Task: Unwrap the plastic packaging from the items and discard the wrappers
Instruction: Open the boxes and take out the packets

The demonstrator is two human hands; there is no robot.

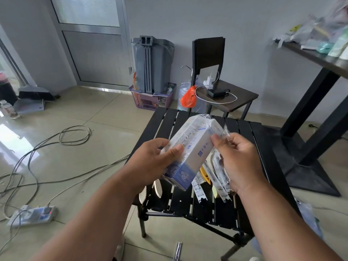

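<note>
**Wrapped Box Held Above Slatted Table**

Left hand (150, 162): curled around lower end of white and blue rectangular cardboard box in clear plastic film (190, 147), thumb laid across front face, fingers behind. Box held tilted, upper end pointing away and to the right, raised clear of black slatted folding table (244, 132).

Right hand (239, 159): thumb and fingers pinching loose strip of clear plastic wrap (225, 131) at upper right edge of box; strip pulled away from box side, rest of film wrapped over box faces.

On table surface, below and just right of box: several narrow white printed sachets (216, 178), partly hidden by right hand, plus small yellow item (204, 175) between them. Two pale wooden spoon-shaped pieces (158, 188) at near left table edge, below left wrist.

Surroundings: dark chair (209, 53) beyond table carrying black charger with white cable (216, 92); orange plastic bag (188, 97) hanging beside it; purple plastic basket (153, 99) against wall; white power strip (33, 215) and loose cables on tiled floor at left.
</note>
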